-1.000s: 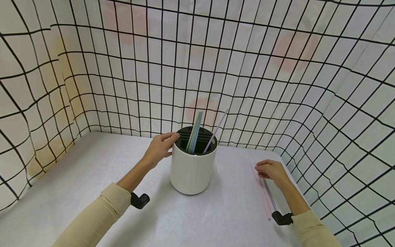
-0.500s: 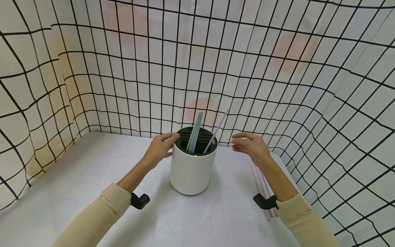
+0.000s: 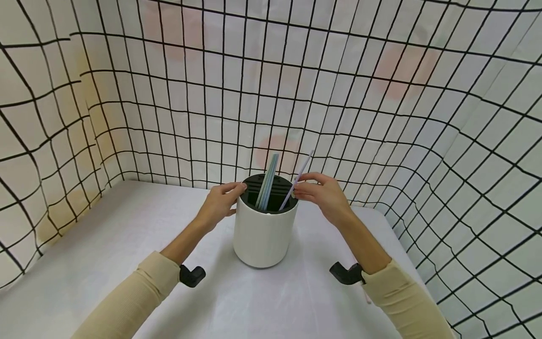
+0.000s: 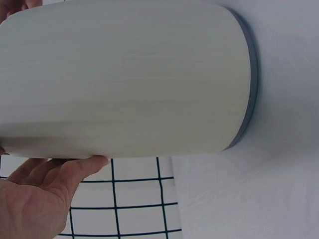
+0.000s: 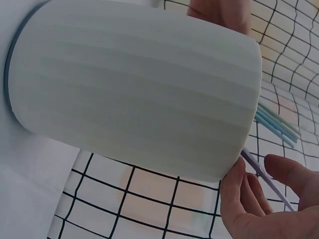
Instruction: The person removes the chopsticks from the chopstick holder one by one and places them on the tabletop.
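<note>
A white cylindrical holder (image 3: 264, 240) with a black slotted inside stands upright on the table. Several thin blue-green sticks (image 3: 271, 169) lean in it, and a thin purple stick (image 3: 306, 162) slants out at its right. My left hand (image 3: 217, 203) holds the holder's left side, fingers at the rim; in the left wrist view its thumb (image 4: 97, 163) lies against the wall. My right hand (image 3: 323, 194) is at the right rim. The right wrist view shows the purple stick (image 5: 271, 183) passing between its thumb and fingers, apart from the thumb, with a finger touching the rim.
A pink stick's end (image 3: 367, 297) shows on the white table (image 3: 237, 306) beside my right forearm, which hides the rest. Black wire grid (image 3: 203, 103) over white cloth closes in the back and both sides.
My right hand has moved left from the pink and purple sticks on the table to the holder's right rim. My left hand and the holder have stayed in place.
</note>
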Available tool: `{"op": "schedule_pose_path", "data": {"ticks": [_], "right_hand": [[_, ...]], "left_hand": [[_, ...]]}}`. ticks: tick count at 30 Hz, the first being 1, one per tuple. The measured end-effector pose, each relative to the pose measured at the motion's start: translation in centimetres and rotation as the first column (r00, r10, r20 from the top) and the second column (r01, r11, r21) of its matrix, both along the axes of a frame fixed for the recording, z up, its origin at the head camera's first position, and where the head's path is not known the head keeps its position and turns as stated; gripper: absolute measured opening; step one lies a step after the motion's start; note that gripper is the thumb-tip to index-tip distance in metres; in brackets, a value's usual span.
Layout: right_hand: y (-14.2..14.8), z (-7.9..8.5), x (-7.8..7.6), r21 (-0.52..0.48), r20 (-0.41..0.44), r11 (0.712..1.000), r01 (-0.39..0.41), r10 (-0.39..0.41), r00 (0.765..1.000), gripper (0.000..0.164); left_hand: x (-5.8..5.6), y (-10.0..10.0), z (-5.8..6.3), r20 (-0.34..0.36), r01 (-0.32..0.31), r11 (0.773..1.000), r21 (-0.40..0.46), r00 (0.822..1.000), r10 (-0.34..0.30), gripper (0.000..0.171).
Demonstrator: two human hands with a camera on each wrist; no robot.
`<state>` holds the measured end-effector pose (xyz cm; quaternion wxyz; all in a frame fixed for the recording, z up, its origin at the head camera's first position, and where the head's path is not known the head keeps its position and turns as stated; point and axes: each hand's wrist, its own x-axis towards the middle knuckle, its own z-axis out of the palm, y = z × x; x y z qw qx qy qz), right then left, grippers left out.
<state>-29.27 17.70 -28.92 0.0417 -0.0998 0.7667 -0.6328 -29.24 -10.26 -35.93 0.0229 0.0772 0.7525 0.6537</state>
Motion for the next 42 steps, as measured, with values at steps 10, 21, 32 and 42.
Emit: {"op": "schedule_pose_path", "data": {"ticks": [10,21,32,42], "right_hand": [[-0.7,-1.0,-0.1,0.065,-0.053,0.998,0.007,-0.004,0.999,0.036],[-1.3,-1.6,-0.3,0.031,-0.076,0.998,0.061,-0.059,0.995,0.03],[-0.8,-1.2,-0.2,-0.052,-0.056,0.993,0.105,-0.108,0.993,0.04],[1.1,3.2,0.3,-0.209,-0.152,0.97,0.121,-0.155,0.976,0.029]], "left_hand": [[0.2,-0.4,0.0,-0.006,-0.005,1.0,0.002,1.0,0.005,0.058],[0.1,-0.4,0.1,-0.005,-0.002,1.0,0.011,1.0,0.002,0.058],[0.2,-0.2,0.0,0.005,0.001,1.0,0.02,1.0,-0.001,0.058],[-0.1,-0.2,-0.1,-0.006,0.017,0.999,0.029,1.0,-0.017,0.058]]}}
